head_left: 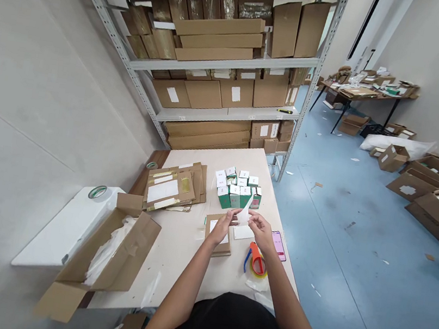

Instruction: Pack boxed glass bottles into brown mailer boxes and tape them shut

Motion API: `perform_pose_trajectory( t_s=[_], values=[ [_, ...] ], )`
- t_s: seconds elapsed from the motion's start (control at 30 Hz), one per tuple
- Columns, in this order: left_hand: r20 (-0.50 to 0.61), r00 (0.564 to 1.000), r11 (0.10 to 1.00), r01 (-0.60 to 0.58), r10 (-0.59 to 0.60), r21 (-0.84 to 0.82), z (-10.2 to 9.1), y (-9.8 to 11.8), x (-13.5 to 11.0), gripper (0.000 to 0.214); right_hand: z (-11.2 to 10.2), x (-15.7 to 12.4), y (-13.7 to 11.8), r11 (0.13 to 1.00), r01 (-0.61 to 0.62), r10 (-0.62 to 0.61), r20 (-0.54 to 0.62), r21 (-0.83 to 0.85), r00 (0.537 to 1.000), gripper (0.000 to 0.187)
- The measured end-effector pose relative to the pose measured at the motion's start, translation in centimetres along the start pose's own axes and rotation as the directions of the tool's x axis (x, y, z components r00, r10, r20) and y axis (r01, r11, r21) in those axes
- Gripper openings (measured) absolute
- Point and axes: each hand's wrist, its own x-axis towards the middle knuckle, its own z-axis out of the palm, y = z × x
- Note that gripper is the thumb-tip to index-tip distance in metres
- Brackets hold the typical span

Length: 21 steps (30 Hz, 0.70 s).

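Between both hands, over the table, is a thin white sheet (244,214); whether it is paper or film I cannot tell. The fingers of my left hand (223,228) are closed at its left edge. On the other side, my right hand (262,232) pinches its right edge. Just below lies a white card or label (243,233). A flat cardboard box (223,246) with a white label sits under my left hand. Beside my right forearm are an orange tape dispenser (255,259) and a phone (279,246) with a pink screen. Several small green-and-white boxes (236,191) stand beyond the hands.
Flattened cardboard pieces (170,187) lie at the table's left. An open carton (128,250) holding white wrapping stands nearer me, beside a white box (52,233) with a tape roll (97,192) on it. Loaded shelves (219,112) rise behind the table (175,268).
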Motion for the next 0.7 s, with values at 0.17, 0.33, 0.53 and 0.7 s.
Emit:
perform_pose_trajectory(
  t_s=[0.17,0.33,0.53,0.7],
  values=[
    [-0.088,0.995,0.977,-0.016,0.036,0.212,1.1,-1.2,-0.7,0.058,-0.5,-1.1,2.1,1.0,-0.012,0.013,0.05,-0.014,0.999,0.024],
    [-0.069,0.998,0.976,0.0,0.015,0.217,0.4,-2.3,-1.4,0.037,-1.3,-2.0,4.0,0.996,-0.087,0.085,0.071,0.02,0.994,0.022],
    [-0.395,0.917,0.991,0.096,-0.051,0.094,-2.7,-4.2,-3.2,0.043,-1.6,-1.5,6.4,0.976,-0.184,0.184,0.007,0.117,0.983,0.022],
    [-0.561,0.825,0.99,0.127,-0.073,0.058,-4.4,-4.4,-5.6,0.042,-0.2,-0.4,8.0,0.94,-0.321,0.325,-0.022,0.114,0.945,0.023]
  ],
)
